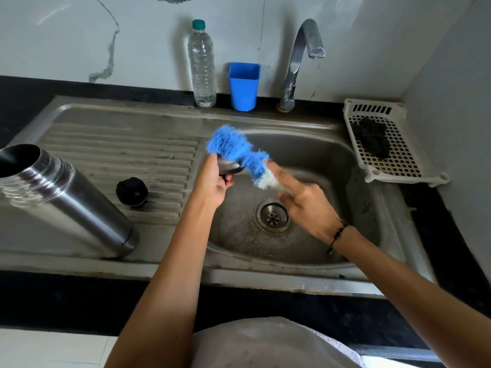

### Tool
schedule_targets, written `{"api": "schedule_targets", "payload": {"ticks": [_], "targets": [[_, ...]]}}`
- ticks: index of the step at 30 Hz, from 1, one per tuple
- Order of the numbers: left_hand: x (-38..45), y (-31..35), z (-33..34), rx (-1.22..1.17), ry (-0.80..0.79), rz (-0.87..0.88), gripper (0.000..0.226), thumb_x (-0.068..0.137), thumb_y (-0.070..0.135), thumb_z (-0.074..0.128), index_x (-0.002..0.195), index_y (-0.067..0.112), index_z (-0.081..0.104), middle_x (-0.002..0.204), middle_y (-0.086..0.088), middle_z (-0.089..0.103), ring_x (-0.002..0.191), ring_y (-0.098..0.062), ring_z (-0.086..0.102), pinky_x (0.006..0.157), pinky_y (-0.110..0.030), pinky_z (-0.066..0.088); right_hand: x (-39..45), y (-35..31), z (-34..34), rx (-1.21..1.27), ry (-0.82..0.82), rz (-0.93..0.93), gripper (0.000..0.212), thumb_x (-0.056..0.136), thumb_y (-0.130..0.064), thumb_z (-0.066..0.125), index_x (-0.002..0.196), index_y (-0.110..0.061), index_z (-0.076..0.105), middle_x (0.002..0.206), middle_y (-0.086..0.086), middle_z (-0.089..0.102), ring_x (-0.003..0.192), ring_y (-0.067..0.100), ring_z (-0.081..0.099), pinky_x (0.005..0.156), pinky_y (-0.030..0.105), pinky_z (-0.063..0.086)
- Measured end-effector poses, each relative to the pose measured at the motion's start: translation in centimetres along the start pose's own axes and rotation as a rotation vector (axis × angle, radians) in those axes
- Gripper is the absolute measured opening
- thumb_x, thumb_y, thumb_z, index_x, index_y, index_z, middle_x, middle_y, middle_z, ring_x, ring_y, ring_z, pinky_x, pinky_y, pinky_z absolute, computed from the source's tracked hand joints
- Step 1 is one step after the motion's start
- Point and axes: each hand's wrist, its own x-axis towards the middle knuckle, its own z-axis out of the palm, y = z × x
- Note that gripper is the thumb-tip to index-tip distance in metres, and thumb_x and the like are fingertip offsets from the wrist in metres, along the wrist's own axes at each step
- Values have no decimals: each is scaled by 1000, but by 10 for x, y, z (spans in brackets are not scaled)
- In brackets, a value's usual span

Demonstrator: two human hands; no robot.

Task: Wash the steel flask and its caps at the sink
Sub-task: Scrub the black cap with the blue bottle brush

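Note:
The steel flask (66, 200) stands open and uncapped on the draining board at the left. Beside it lies a black inner cap (132, 192). My left hand (212, 181) grips a steel outer cap (229, 167) over the left rim of the sink bowl (358, 208). My right hand (305, 205) holds a bottle brush by its handle, index finger stretched along it. The brush's blue and white bristles (239, 155) lie against the steel cap.
A tap (300, 59) rises behind the bowl; no water runs from it. A clear plastic bottle (202, 65) and a blue cup (244, 86) stand at the back wall. A white perforated tray (385, 144) with a dark scrubber sits at the right. The drain (272, 215) is open.

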Motion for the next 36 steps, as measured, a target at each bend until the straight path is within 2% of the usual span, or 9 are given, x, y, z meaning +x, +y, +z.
{"api": "schedule_targets", "payload": {"ticks": [5, 10, 19, 24, 26, 28, 31, 33, 36], "targets": [[-1, -3, -11, -71, -158, -44, 19, 91, 35, 46, 95, 22, 60, 89, -2, 62, 59, -10, 48, 46, -19, 29, 9, 5, -5, 105, 23, 102, 73, 93, -8, 47, 133, -61, 16, 89, 16, 69, 60, 26, 60, 64, 29, 53], [4, 0, -10, -208, -112, -102, 33, 90, 44, 44, 94, 14, 58, 80, -5, 59, 50, -13, 38, 48, -23, 30, 1, 6, 3, 79, -17, 104, 74, 93, -8, 47, 130, -60, 11, 88, 17, 69, 67, 27, 63, 70, 31, 52], [0, 6, -10, -370, -32, -135, 39, 91, 43, 56, 109, 8, 59, 96, -13, 56, 73, -17, 47, 62, -25, 43, 10, -1, 8, 95, -5, 178, 69, 93, -7, 45, 128, -58, 13, 74, 14, 65, 53, 16, 51, 66, 33, 53], [6, 29, -32, -35, 140, 77, 35, 87, 28, 66, 114, 21, 46, 100, -5, 57, 71, -13, 55, 53, -20, 42, 22, -11, 16, 125, -35, 172, 70, 93, -7, 44, 141, -51, 19, 76, 18, 66, 47, 15, 47, 54, 27, 48], [9, 35, -41, 306, 277, 236, 42, 84, 27, 69, 116, 25, 42, 112, -2, 55, 88, -16, 57, 68, -23, 44, 25, -15, 23, 142, -60, 182, 69, 93, -7, 45, 143, -48, 21, 78, 16, 67, 49, 16, 50, 56, 30, 51], [8, 38, -50, 397, 351, 321, 44, 83, 24, 70, 117, 24, 43, 116, -2, 55, 95, -15, 57, 72, -23, 45, 28, -17, 30, 151, -73, 182, 69, 93, -8, 45, 143, -48, 21, 79, 15, 67, 50, 16, 50, 57, 29, 49], [3, 41, -58, 177, 263, 243, 42, 88, 21, 63, 123, 24, 41, 124, -10, 55, 91, -20, 58, 61, -24, 45, 30, -21, 39, 174, -84, 165, 70, 92, -8, 45, 143, -49, 22, 80, 16, 67, 46, 12, 45, 53, 28, 46], [3, 44, -62, -88, 144, 169, 46, 90, 16, 59, 130, 26, 38, 130, -10, 50, 105, -28, 58, 68, -33, 52, 33, -25, 42, 199, -79, 165, 71, 91, -7, 46, 143, -50, 22, 87, 10, 67, 46, 11, 47, 51, 23, 46], [1, 50, -59, -387, 92, 47, 24, 90, 13, 60, 112, 11, 51, 129, -19, 47, 121, -38, 50, 72, -44, 55, 41, -29, 44, 219, -52, 163, 74, 90, -6, 46, 141, -53, 22, 87, 4, 66, 47, 9, 48, 52, 20, 44]]}}
